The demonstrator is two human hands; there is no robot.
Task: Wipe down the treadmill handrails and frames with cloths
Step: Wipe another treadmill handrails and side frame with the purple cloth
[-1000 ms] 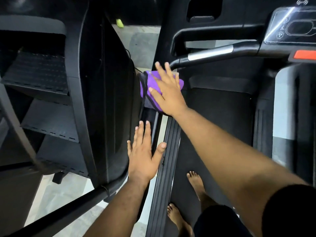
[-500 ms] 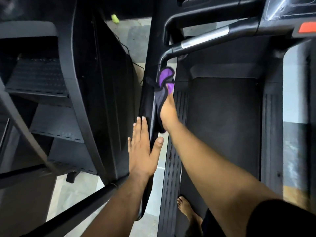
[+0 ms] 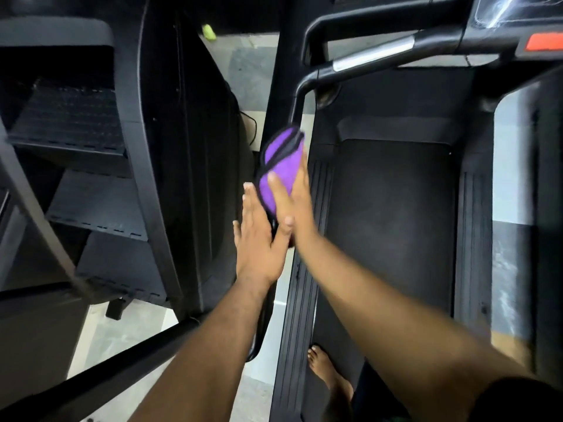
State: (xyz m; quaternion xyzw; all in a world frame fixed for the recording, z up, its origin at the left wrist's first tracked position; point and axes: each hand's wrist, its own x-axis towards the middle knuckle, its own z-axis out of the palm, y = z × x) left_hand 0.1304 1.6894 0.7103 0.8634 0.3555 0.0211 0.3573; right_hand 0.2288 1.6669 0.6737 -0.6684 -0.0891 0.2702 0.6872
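Our left hand (image 3: 259,236) lies flat with straight fingers on the treadmill's left upright (image 3: 274,95); just right, our right hand (image 3: 294,197) presses the purple cloth (image 3: 278,169) around the handrail (image 3: 300,99) (long axis near-to-far). The loosely folded cloth could slip off, we judge.

Neighbouring black machine (image 3: 182,166) crowds the upright (image 3: 278,95).
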